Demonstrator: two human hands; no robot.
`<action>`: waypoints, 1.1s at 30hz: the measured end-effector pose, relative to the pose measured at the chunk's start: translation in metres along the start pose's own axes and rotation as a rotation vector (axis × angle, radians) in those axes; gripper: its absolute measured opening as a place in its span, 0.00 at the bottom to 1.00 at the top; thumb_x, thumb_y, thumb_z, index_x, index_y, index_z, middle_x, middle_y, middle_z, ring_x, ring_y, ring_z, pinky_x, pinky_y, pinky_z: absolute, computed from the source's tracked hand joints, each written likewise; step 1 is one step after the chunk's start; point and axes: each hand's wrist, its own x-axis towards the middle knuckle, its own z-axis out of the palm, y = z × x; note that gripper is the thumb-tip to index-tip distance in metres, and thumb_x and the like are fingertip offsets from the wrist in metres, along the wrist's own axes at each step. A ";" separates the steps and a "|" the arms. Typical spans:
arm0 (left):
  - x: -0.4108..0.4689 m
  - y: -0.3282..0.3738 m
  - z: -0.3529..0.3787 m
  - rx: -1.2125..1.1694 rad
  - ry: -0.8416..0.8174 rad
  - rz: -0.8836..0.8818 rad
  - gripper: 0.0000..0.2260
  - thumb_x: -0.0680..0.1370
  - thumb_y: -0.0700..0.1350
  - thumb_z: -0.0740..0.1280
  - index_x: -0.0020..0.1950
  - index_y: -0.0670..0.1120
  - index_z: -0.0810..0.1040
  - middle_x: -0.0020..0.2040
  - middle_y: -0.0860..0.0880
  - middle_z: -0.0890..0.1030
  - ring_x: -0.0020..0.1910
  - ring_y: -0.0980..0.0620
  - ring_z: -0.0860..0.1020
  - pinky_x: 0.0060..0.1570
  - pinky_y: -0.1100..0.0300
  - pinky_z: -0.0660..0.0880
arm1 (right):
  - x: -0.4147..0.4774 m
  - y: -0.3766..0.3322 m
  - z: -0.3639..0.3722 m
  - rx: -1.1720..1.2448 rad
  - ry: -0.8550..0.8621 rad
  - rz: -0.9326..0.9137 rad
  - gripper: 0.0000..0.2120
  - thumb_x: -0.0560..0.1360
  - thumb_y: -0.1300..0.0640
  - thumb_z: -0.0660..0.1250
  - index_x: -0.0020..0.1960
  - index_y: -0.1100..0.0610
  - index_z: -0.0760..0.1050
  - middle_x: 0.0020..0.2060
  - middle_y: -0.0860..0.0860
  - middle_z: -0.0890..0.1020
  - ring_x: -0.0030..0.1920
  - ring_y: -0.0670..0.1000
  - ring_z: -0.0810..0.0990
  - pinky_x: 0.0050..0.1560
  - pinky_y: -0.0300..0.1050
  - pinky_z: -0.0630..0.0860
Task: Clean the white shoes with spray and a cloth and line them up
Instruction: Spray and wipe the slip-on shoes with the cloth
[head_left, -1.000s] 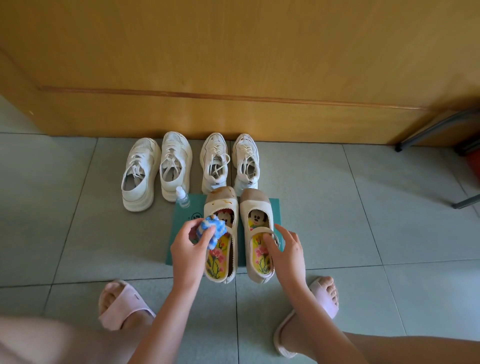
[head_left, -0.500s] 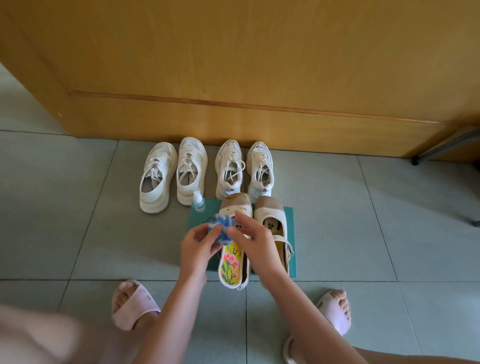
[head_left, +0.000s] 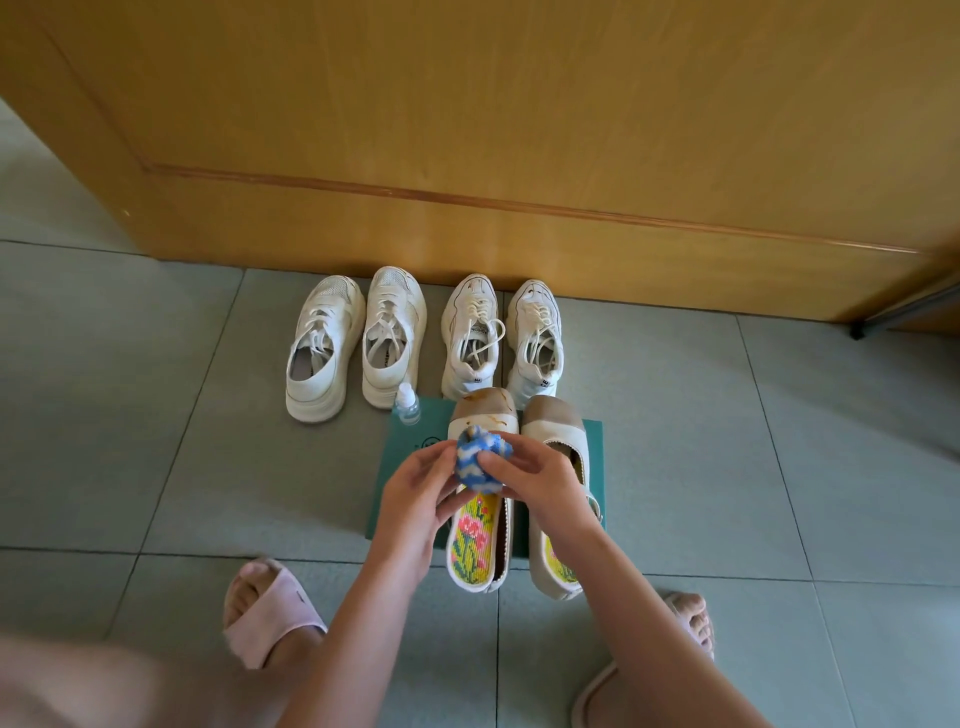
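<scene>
Both my hands hold a bunched blue and white cloth above the left cream strap shoe, whose toe cap carries brown stains. My left hand cups the cloth from the left and my right hand pinches it from the right. The right strap shoe lies beside it, partly hidden under my right hand. Both shoes sit on a green mat. A small clear spray bottle stands at the mat's far left corner. Two pairs of white sneakers are lined up against the wooden door.
A wooden door closes off the far side. Grey floor tiles lie all round. My feet in pink slippers flank the mat. A dark metal leg shows at the right edge.
My right hand left the right strap shoe and came over to the cloth, which both hands now hold. The view has shifted a little.
</scene>
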 end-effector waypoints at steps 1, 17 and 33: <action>0.001 0.001 0.002 0.011 0.004 0.005 0.08 0.78 0.42 0.63 0.55 0.40 0.76 0.51 0.42 0.83 0.45 0.50 0.83 0.40 0.62 0.80 | 0.000 -0.001 -0.001 0.009 -0.019 0.006 0.14 0.73 0.58 0.71 0.58 0.56 0.78 0.48 0.51 0.85 0.49 0.49 0.84 0.51 0.42 0.80; 0.013 -0.012 0.009 -0.188 -0.048 -0.111 0.21 0.71 0.39 0.69 0.63 0.38 0.73 0.56 0.42 0.81 0.54 0.48 0.81 0.53 0.58 0.78 | 0.001 0.000 -0.016 0.199 0.059 0.018 0.17 0.72 0.63 0.71 0.59 0.60 0.76 0.52 0.56 0.82 0.50 0.53 0.83 0.48 0.45 0.81; 0.015 -0.009 0.006 -0.283 -0.085 -0.128 0.19 0.75 0.37 0.65 0.67 0.39 0.71 0.60 0.38 0.78 0.59 0.43 0.78 0.51 0.57 0.80 | -0.005 -0.001 -0.017 -0.061 0.045 -0.126 0.12 0.68 0.48 0.73 0.49 0.51 0.82 0.53 0.45 0.81 0.56 0.45 0.79 0.56 0.44 0.77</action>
